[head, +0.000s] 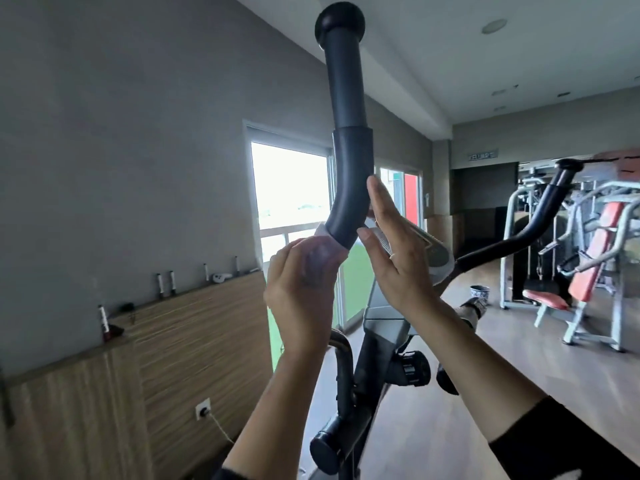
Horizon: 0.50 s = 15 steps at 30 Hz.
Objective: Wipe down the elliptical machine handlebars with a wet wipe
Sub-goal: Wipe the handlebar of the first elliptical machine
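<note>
The near handlebar (pixel 346 140) is seen as a round tube sheathed in matte, dark grey covering, made in two lengths that meet at a stepped collar. Its long axis rises from the left hand (pixel 301 282), bends through a smooth curve just above the knuckles, then runs nearly straight up. It ends high above both hands in a smooth black ball cap (pixel 340 24).

The wet wipe (pixel 321 233) is a thin, white, creased sheet. It is gripped by the curled fingers of the left hand against the lower end of the bar's curve, and a corner of it shows above the knuckles. Motion blur covers the fingers there, so it cannot be told whether the wipe goes fully round the tube.

The right hand (pixel 391 251) is held flat, its fingers straight and pressed together and its palm turned towards the bar. Its fingertips lie at the bar's right side at the bend, and the thumb lies near the bar's lower curve. A thin ring (pixel 393 256) is worn on one finger.

Beyond the right hand, a pale rounded console (pixel 438 252) and a second handlebar (pixel 540 216), dark and curved alike, are seen slanting up to the right.
</note>
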Each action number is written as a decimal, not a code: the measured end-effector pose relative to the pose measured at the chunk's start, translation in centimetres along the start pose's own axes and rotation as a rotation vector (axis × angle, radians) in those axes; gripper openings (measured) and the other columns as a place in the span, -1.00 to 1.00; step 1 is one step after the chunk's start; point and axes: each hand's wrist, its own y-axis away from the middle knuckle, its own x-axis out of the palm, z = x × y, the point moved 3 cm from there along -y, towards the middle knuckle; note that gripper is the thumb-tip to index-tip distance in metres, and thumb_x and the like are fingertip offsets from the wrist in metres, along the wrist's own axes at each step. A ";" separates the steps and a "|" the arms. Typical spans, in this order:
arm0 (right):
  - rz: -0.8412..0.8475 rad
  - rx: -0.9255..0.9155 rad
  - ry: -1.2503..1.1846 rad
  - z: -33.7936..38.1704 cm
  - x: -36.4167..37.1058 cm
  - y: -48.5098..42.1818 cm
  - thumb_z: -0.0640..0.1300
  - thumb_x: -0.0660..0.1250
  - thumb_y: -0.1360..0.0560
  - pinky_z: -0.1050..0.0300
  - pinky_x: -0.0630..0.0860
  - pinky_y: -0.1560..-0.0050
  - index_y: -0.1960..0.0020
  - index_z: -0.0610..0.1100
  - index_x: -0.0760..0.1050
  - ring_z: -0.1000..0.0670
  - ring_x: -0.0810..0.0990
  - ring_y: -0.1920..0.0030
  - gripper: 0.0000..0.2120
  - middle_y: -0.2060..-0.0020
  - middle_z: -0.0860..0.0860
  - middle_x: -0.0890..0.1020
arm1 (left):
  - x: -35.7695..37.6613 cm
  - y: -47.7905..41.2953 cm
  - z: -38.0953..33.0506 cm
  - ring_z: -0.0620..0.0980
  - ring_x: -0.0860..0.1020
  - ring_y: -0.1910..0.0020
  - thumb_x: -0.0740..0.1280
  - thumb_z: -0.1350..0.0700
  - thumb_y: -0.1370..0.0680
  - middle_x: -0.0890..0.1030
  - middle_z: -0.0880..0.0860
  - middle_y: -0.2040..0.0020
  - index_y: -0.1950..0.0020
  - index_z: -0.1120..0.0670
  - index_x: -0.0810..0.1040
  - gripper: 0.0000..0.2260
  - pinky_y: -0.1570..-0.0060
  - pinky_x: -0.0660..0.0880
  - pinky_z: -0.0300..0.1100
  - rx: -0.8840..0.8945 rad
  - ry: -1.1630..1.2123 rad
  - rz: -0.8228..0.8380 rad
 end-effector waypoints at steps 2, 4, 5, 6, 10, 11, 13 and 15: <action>-0.009 0.000 -0.005 -0.1 0.2 0.1 0.02 0.09 -0.63 0.23 0.21 -0.42 -0.52 0.17 -0.07 0.09 0.19 -0.50 -0.46 -0.53 0.17 0.09 | -0.4 0.0 0.0 -0.08 0.60 0.20 0.50 0.03 -0.39 0.68 0.00 0.14 0.05 0.10 0.67 -0.79 0.24 0.54 -0.30 0.028 -0.011 -0.008; -0.026 -0.005 -0.007 -0.2 0.3 0.1 0.02 0.09 -0.63 0.33 0.16 -0.42 -0.51 0.14 -0.05 0.13 0.13 -0.51 -0.47 -0.52 0.16 0.09 | -0.3 -0.5 -0.5 -0.14 0.59 0.22 0.49 0.01 -0.38 0.68 -0.02 0.16 0.06 0.09 0.68 -0.79 0.23 0.54 -0.35 0.010 0.010 -0.027; -0.029 -0.009 -0.012 -0.2 0.3 0.2 0.02 0.09 -0.63 0.34 0.15 -0.43 -0.51 0.12 -0.04 0.14 0.12 -0.52 -0.48 -0.52 0.16 0.09 | -0.1 -0.7 -0.9 -0.16 0.59 0.22 0.52 0.05 -0.37 0.67 -0.05 0.15 0.06 0.08 0.69 -0.80 0.22 0.53 -0.38 -0.001 0.023 -0.034; -0.031 -0.014 -0.018 -0.2 0.4 0.2 0.01 0.10 -0.63 0.33 0.15 -0.44 -0.52 0.11 -0.03 0.13 0.12 -0.52 -0.48 -0.52 0.16 0.09 | 0.0 -0.7 -1.1 -0.17 0.59 0.20 0.53 0.08 -0.37 0.66 -0.09 0.14 0.05 0.08 0.69 -0.80 0.21 0.52 -0.39 0.005 0.027 -0.040; -0.034 -0.014 -0.016 -0.2 0.3 0.2 -0.02 0.13 -0.62 0.37 0.13 -0.43 -0.52 0.15 -0.04 0.16 0.11 -0.51 -0.45 -0.51 0.21 0.09 | -0.7 0.0 -0.2 -0.18 0.62 0.17 0.52 0.08 -0.37 0.64 -0.10 0.10 -0.04 0.04 0.63 -0.73 0.18 0.56 -0.40 0.092 0.011 -0.028; -0.037 -0.011 -0.013 -0.2 0.3 0.2 -0.02 0.14 -0.62 0.40 0.12 -0.42 -0.52 0.16 -0.04 0.16 0.12 -0.51 -0.44 -0.50 0.24 0.09 | -1.0 0.0 0.1 -0.18 0.61 0.19 0.54 0.11 -0.36 0.64 -0.10 0.13 -0.05 0.02 0.61 -0.71 0.20 0.54 -0.44 0.089 -0.008 -0.024; -0.046 0.004 -0.022 -0.1 0.4 0.2 -0.03 0.16 -0.61 0.44 0.12 -0.40 -0.52 0.16 -0.03 0.17 0.12 -0.51 -0.43 -0.49 0.28 0.07 | -1.3 -0.2 0.3 -0.20 0.61 0.23 0.54 0.13 -0.38 0.64 -0.18 0.16 -0.05 -0.06 0.62 -0.72 0.22 0.55 -0.41 0.030 -0.034 0.006; -0.064 0.016 -0.038 0.0 0.5 0.4 -0.03 0.15 -0.61 0.39 0.15 -0.42 -0.52 0.12 -0.02 0.16 0.11 -0.51 -0.44 -0.50 0.23 0.08 | -0.7 -0.8 -0.5 -0.16 0.63 0.23 0.47 0.09 -0.47 0.64 -0.25 0.19 0.02 -0.19 0.65 -0.82 0.19 0.62 -0.18 -0.098 0.028 0.105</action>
